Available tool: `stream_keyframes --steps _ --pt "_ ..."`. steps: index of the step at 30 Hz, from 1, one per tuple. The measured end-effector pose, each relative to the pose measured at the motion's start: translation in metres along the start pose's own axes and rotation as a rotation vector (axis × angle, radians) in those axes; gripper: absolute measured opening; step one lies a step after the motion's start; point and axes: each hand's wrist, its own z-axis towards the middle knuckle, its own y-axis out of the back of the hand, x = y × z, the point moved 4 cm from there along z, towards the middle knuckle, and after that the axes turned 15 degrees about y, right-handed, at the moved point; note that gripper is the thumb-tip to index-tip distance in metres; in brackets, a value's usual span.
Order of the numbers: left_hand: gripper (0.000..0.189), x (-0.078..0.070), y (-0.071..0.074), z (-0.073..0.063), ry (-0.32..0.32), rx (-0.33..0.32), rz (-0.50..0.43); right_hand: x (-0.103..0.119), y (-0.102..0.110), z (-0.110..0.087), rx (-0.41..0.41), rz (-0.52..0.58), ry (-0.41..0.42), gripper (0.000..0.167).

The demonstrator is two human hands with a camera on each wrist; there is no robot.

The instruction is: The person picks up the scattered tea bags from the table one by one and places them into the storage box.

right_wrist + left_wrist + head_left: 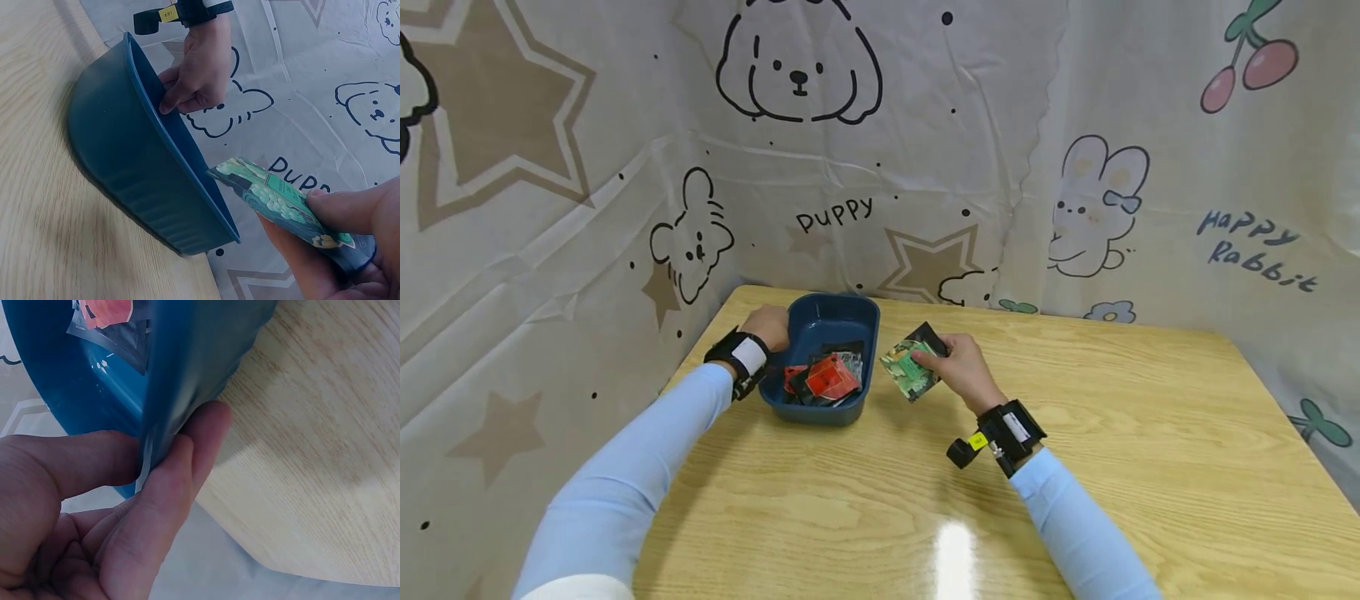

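Note:
A dark blue plastic basin (823, 310) stands on the wooden table, holding red and black packets (831, 379) in its near half. My left hand (767, 327) pinches the basin's left rim; in the left wrist view the thumb (94, 464) lies on the inner side and the fingers on the outer wall. Just right of the basin, my right hand (966, 371) pinches a green printed packet (910, 367) with a black part behind it, held above the table. In the right wrist view the packet's (275, 197) tip appears close to the basin's rim; whether they touch I cannot tell.
The wooden table (1112, 417) extends to the right and toward me. A printed cloth (925, 150) hangs along the back and left sides, close to the table's edges. Each wrist wears a black strap (1011, 429) with a small device.

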Motion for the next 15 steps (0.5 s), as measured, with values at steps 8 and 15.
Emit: stream_keyframes --steps 8,15 --pt "0.006 0.003 0.002 0.000 0.009 0.009 0.001 0.005 -0.011 0.008 0.011 -0.011 0.013 0.019" --pt "0.008 0.001 0.002 -0.001 0.004 0.008 0.008 0.007 -0.019 0.012 0.011 -0.017 0.019 0.019"
